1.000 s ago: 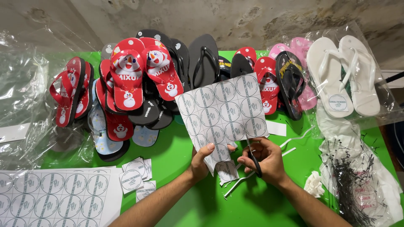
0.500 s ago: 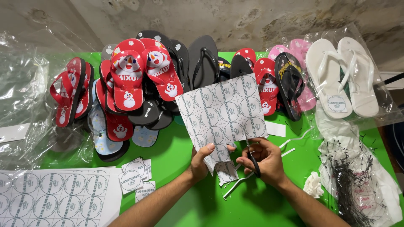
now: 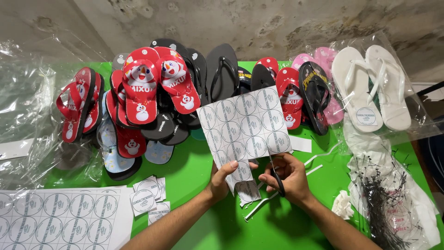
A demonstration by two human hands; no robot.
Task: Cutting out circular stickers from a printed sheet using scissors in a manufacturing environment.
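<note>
Little moved — label sheet [image 3: 243, 127] pinched in left grip [image 3: 224, 178], scissors [image 3: 276, 178] clasped in right grip [image 3: 286, 178] alongside.

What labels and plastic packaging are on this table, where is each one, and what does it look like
Label sheet: white with grey circles, held by left hand; right hand works scissors at it.
Full sheet: bottom left, same grey circles.
Cut labels: small white squares beside it.
Clear bag: far right, around white sandals.
Round label: white, on that bag.
</note>
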